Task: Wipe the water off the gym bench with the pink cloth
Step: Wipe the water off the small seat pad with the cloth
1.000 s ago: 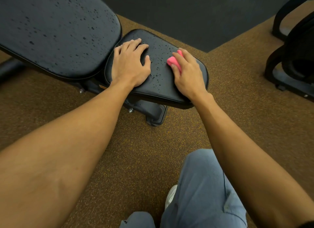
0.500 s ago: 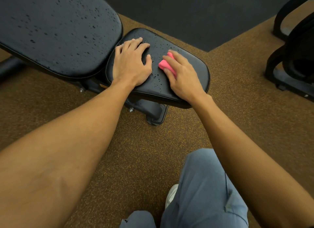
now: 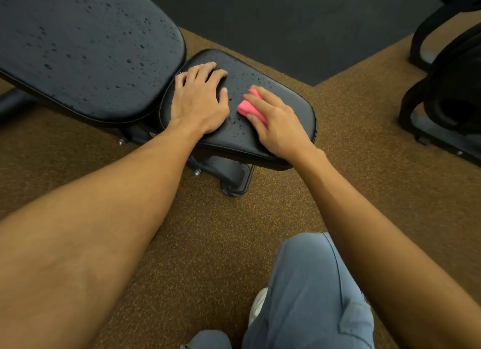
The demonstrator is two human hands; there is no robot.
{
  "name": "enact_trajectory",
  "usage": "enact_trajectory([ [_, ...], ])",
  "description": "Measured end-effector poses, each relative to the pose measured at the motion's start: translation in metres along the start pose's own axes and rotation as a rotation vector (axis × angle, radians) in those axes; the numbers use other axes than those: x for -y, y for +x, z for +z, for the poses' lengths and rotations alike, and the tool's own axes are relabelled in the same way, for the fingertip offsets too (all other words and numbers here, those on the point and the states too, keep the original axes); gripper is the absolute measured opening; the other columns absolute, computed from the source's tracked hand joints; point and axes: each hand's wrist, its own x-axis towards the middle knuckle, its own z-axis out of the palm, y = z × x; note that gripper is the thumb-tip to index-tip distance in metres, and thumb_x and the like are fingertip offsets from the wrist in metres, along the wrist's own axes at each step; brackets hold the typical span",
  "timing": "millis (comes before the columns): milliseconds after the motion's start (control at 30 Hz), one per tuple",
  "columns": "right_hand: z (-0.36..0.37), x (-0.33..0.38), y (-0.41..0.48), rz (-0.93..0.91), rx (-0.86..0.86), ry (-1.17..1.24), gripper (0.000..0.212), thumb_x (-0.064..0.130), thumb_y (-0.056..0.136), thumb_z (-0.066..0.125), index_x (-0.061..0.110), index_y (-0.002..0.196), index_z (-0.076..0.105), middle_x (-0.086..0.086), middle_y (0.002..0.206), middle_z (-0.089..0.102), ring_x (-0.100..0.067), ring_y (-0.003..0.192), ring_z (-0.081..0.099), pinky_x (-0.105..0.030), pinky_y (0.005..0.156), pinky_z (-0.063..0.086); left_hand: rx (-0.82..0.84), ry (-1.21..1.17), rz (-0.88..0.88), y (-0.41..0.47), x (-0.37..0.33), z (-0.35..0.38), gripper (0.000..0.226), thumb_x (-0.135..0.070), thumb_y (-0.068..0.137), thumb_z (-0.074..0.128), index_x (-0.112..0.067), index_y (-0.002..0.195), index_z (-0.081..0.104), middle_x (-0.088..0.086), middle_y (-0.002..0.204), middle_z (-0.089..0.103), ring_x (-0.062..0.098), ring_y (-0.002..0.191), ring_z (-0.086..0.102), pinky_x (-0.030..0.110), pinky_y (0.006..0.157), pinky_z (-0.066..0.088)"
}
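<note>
Right hand: grips the folded pink cloth, pressed on gym bench seat.
Left hand: spread flat, bracing seat.
Technique: overlapping strokes through droplets between hands; backrest apparently beaded too.

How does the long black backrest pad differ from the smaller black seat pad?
The long black backrest pad is larger and untouched; the smaller black seat pad has the left hand flat on it and the right hand holding the pink cloth. Droplets cover the backrest pad; the seat pad shows fewer. Both are wet.
</note>
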Motion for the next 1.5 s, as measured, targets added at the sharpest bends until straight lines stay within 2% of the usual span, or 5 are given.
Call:
enact_trajectory([
  [367, -0.007, -0.036, 0.020, 0.340, -0.142, -0.024, 0.049, 0.043, 0.112, 0.048, 0.015, 0.149, 0.060, -0.010, 0.160, 0.051, -0.031, 0.147, 0.047, -0.045, 0.124, 0.036, -0.001, 0.023, -0.008, 0.005, -0.002, 0.000, 0.056, -0.045, 0.102, 0.037, -0.028, 0.153, 0.052, 0.002, 0.165, 0.042, 0.021, 0.153, 0.033, 0.049, 0.126, 0.023],
  [633, -0.010, -0.038, 0.010, 0.057, -0.034, -0.018, 0.041, 0.036, 0.111, 0.055, 0.018, 0.147, 0.064, -0.007, 0.159, 0.054, -0.026, 0.149, 0.048, -0.033, 0.123, 0.032, -0.014, -0.001, -0.024, 0.004, -0.002, 0.000, 0.056, -0.045, 0.101, 0.038, -0.029, 0.153, 0.053, 0.000, 0.166, 0.042, 0.019, 0.154, 0.033, 0.048, 0.127, 0.021],
  [867, -0.003, -0.038, 0.036, 0.272, -0.126, -0.008, 0.048, 0.040, 0.111, 0.052, 0.014, 0.151, 0.060, -0.012, 0.162, 0.050, -0.030, 0.151, 0.044, -0.043, 0.126, 0.033, -0.024, -0.006, -0.031, 0.004, -0.002, 0.001, 0.056, -0.046, 0.101, 0.038, -0.032, 0.152, 0.054, -0.002, 0.165, 0.043, 0.017, 0.154, 0.034, 0.046, 0.127, 0.021],
  [1033, -0.006, -0.038, 0.018, 0.024, -0.015, -0.006, 0.044, 0.036, 0.111, 0.054, 0.015, 0.148, 0.062, -0.009, 0.160, 0.053, -0.028, 0.149, 0.048, -0.039, 0.126, 0.035, -0.031, -0.009, -0.029, 0.004, -0.003, 0.001, 0.055, -0.046, 0.101, 0.040, -0.031, 0.152, 0.055, -0.001, 0.165, 0.043, 0.017, 0.154, 0.034, 0.046, 0.127, 0.021],
  [1500, -0.011, -0.040, 0.017, 0.045, -0.019, -0.038, 0.044, 0.038, 0.112, 0.054, 0.017, 0.149, 0.061, -0.007, 0.160, 0.053, -0.027, 0.149, 0.048, -0.036, 0.122, 0.034, -0.040, -0.034, -0.045, 0.003, -0.002, 0.001, 0.054, -0.045, 0.101, 0.041, -0.031, 0.151, 0.057, -0.003, 0.165, 0.045, 0.016, 0.154, 0.035, 0.044, 0.127, 0.021],
])
